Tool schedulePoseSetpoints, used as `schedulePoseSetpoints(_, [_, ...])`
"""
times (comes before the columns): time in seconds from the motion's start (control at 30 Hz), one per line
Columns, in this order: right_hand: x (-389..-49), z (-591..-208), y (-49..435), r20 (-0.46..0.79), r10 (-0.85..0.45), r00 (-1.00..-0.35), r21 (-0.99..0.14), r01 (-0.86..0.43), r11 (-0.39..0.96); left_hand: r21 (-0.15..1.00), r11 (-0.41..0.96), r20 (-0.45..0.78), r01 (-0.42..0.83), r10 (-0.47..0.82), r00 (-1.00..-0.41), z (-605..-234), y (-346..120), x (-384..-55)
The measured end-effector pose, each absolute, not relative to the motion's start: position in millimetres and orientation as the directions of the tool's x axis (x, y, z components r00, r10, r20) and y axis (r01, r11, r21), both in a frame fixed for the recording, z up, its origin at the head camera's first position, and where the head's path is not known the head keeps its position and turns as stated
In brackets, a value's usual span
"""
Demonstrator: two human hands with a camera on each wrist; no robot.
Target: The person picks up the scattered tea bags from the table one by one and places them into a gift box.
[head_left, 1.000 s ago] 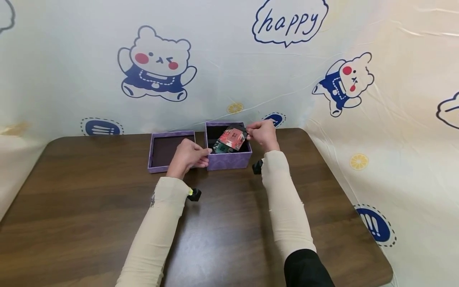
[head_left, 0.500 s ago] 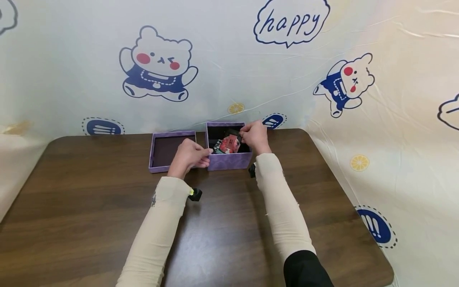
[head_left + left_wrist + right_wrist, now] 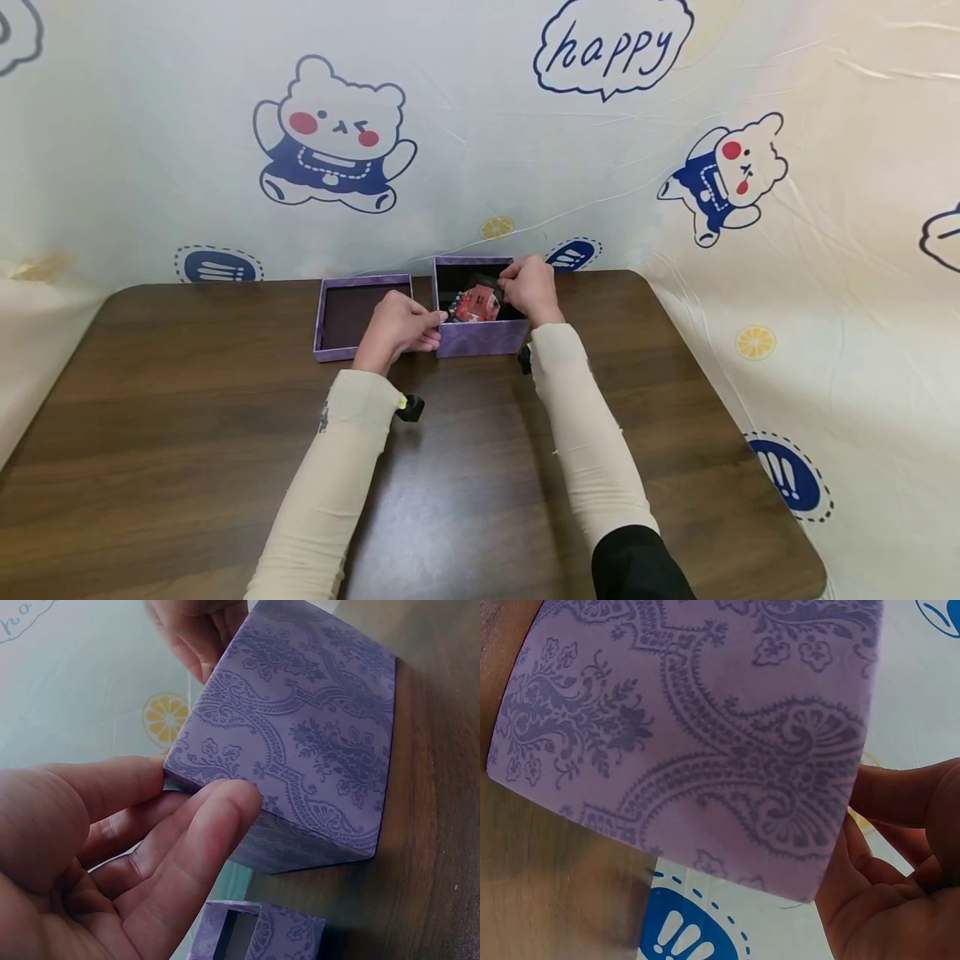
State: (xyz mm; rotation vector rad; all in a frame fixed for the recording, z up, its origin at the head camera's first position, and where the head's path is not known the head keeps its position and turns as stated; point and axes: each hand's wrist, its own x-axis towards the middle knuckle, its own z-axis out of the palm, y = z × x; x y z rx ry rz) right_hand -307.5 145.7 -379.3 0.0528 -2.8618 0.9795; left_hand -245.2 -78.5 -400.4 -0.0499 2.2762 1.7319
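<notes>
A purple patterned box [image 3: 482,339] stands uncovered near the back of the table. With thumb and fingers, my left hand [image 3: 393,329] grips its front left corner, as the left wrist view also shows. Inside the box, a flat red and dark printed packet [image 3: 478,303] lies at a slant. At the right side of the box, my right hand [image 3: 534,292] reaches over the rim and pinches the packet's dark upper right edge. In the right wrist view the box wall [image 3: 705,750] hides those fingertips.
Left of the box lies its shallow purple lid [image 3: 321,321], dark inside facing up, partly behind my left hand. A printed cloth backdrop [image 3: 465,167] rises right behind the brown wooden table [image 3: 187,433].
My right hand has moved left over the box, and the packet has gone down deeper inside, mostly in the first half second. My left hand keeps its grip on the corner.
</notes>
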Motion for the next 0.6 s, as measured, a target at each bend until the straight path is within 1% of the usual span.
schedulePoseSetpoints(0.3, [-306.2, -377.5, 147.1, 0.108, 0.013, -0.994, -0.603, -0.055, 0.795, 0.934, 0.293, -0.249, -0.202, 0.132, -0.960, -398.7, -79.9, -247.1])
schedulePoseSetpoints(0.47, [-301.4, -376.2, 148.9, 0.091, 0.015, -0.996, -0.622, -0.046, 0.781, 0.926, 0.307, -0.264, -0.217, 0.118, -0.957, -399.6, -79.6, -247.9])
schedulePoseSetpoints(0.6, [-295.7, -374.2, 154.3, 0.105, 0.006, -0.994, -0.642, -0.063, 0.764, 0.915, 0.340, -0.265, -0.217, 0.103, -0.959, -400.7, -79.4, -247.4])
